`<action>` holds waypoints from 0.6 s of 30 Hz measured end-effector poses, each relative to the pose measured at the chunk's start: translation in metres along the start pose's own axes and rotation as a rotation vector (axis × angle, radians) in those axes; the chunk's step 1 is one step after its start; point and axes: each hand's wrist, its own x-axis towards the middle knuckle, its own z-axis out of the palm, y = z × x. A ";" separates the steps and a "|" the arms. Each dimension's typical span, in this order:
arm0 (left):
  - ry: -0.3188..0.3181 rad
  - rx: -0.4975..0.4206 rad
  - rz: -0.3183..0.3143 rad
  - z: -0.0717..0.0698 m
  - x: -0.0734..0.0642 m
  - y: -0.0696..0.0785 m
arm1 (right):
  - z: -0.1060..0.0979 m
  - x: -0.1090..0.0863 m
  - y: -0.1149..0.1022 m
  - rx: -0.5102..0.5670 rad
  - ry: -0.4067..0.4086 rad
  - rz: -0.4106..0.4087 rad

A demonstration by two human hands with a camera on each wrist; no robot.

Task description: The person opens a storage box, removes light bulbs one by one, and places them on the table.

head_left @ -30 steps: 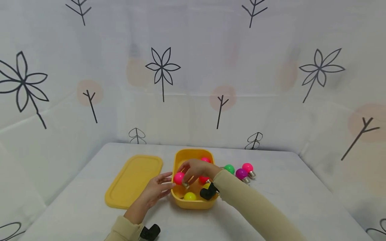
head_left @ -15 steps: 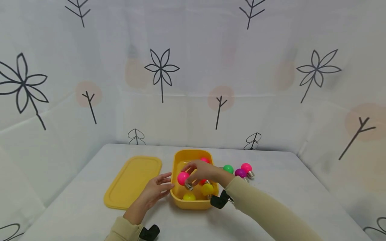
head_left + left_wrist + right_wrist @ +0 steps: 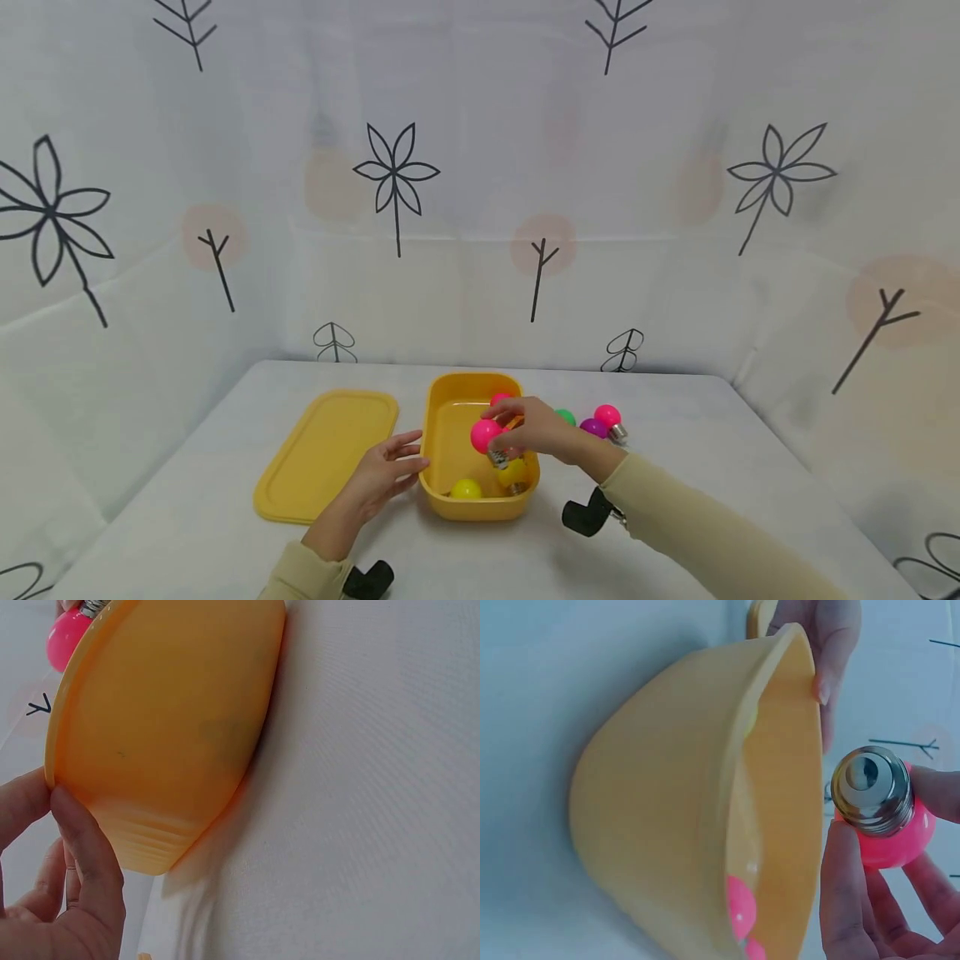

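A deep yellow plastic container [image 3: 474, 510] stands on the table with several light bulbs inside. My left hand [image 3: 373, 482] pinches its left rim between thumb and fingers, plain in the left wrist view. Over the container, my right hand [image 3: 542, 429] holds a pink light bulb [image 3: 485, 435] by thumb and fingertips. In the right wrist view the bulb's silver screw base [image 3: 871, 787] faces the camera, above the rim. Two yellow bulbs, one at the front [image 3: 467, 489] and one at the right [image 3: 513, 475], lie inside; another pink bulb [image 3: 500, 400] shows at the back, partly hidden.
The flat yellow lid [image 3: 326, 454] lies left of the container. On the table to the right rest a green bulb [image 3: 566, 415], a purple bulb [image 3: 593, 427] and a pink bulb [image 3: 607, 415]. A patterned cloth [image 3: 465, 292] hangs behind the table.
My right hand has carried the pink bulb up and rightward, from the container's left side to above its right half. My left hand has stayed at the rim.
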 end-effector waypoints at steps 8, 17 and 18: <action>0.007 0.006 -0.007 0.001 -0.002 0.001 | -0.017 -0.013 0.007 0.000 0.048 0.008; 0.002 0.006 -0.004 0.001 -0.003 0.002 | -0.036 -0.020 0.017 0.014 0.135 0.056; 0.003 0.006 -0.004 0.001 -0.003 0.002 | -0.037 -0.020 0.019 0.020 0.147 0.063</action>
